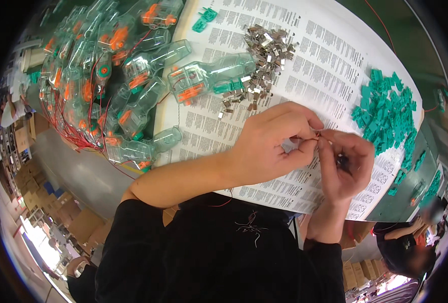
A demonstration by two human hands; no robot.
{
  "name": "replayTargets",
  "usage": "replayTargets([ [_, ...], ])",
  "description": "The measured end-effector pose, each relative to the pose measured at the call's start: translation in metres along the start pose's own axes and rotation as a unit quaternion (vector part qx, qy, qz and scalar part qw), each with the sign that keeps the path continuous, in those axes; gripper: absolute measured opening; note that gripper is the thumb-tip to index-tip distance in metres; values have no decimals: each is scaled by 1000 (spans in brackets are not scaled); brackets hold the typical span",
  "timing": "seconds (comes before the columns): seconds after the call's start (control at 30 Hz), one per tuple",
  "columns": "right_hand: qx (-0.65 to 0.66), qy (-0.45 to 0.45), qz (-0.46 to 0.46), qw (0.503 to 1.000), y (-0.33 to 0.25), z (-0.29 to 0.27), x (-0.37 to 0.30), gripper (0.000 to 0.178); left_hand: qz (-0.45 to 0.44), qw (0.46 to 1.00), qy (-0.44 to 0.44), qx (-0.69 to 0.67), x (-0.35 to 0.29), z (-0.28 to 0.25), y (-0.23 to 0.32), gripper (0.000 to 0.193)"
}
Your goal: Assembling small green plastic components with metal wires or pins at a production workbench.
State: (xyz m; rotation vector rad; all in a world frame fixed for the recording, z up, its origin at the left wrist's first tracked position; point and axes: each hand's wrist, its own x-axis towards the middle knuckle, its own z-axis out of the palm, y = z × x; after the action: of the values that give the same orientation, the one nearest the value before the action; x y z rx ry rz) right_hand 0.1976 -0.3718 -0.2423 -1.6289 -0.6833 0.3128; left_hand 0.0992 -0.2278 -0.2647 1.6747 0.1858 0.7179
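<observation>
Over the printed paper sheet (pixel 204 134), my left hand (pixel 274 141) and my right hand (pixel 347 161) meet fingertip to fingertip. Both are closed in a pinch on a thin reddish wire (pixel 310 139), mostly hidden by the fingers. Whether a small part is attached to it cannot be made out. Just beyond my left hand lies a heap of small silvery metal clips (pixel 269 53). A clear plastic bottle-shaped housing (pixel 214 73) with orange parts rests beside that heap, with a green piece (pixel 229 87) against it.
Many clear housings (pixel 128 106) with orange parts and trailing red wires (pixel 75 136) crowd the left. Small green plastic parts (pixel 385 111) are piled at the right; a few green parts (pixel 204 20) lie at the far edge. Another person (pixel 408 242) is at lower right.
</observation>
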Motion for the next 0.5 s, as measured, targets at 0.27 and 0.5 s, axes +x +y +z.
replayTargets([
  [0.27,-164,-168,-101,967,-45,-25,43,20,-28,996,-50,-62,3,-14,7,25],
  [0.5,-196,-355,-351,844,-4,129,197,32,4,984,-134,-113,-4,-11,21,27],
])
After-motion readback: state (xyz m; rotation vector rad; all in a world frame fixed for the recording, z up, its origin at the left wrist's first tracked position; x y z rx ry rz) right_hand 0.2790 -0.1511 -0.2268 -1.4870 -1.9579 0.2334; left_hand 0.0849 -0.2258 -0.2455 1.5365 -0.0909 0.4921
